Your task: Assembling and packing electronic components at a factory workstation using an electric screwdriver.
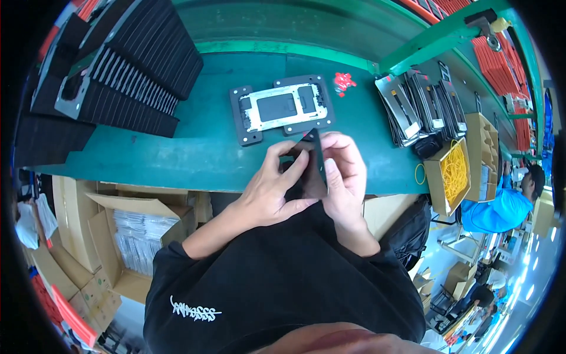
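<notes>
Both hands hold a thin, dark, glossy phone-sized panel (319, 168), tilted nearly edge-on above the near edge of the bench. My left hand (268, 183) pinches it from the left, fingers bent against its face. On the other side, my right hand (345, 177) grips its edge between thumb and fingers. Just beyond lies a black fixture block (250, 139) with a white phone-shaped frame (253, 115) seated in it. A small heap of red bits (344, 81) rests to the right of the fixture.
Tall stacks of black trays (132, 82) fill the bench's left end. Bundled dark panels (401, 109) lean at the right, near a carton of yellow rubber bands (455, 176). A green metal frame (436, 44) spans above. An open carton of clear-wrapped pieces (138, 236) stands lower left.
</notes>
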The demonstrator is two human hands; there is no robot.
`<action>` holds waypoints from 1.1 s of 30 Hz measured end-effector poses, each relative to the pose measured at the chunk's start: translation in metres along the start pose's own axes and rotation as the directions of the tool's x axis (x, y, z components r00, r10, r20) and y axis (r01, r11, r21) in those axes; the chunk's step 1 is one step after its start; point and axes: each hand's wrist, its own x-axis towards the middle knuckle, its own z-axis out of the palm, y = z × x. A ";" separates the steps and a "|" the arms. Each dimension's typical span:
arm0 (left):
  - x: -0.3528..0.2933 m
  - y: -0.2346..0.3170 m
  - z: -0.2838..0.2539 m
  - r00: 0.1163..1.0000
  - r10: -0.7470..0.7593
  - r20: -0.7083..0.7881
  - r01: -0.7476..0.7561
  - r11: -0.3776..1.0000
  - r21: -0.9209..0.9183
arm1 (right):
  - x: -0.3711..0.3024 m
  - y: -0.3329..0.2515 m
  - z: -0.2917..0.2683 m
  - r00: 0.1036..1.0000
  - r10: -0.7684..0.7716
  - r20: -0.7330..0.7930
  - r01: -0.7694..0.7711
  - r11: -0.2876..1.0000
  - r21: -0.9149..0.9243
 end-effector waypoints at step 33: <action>0.030 -0.020 -0.081 0.934 -0.344 -0.097 0.220 0.767 -0.602 | 0.124 -0.013 -0.073 0.780 0.278 0.561 0.022 0.884 -0.468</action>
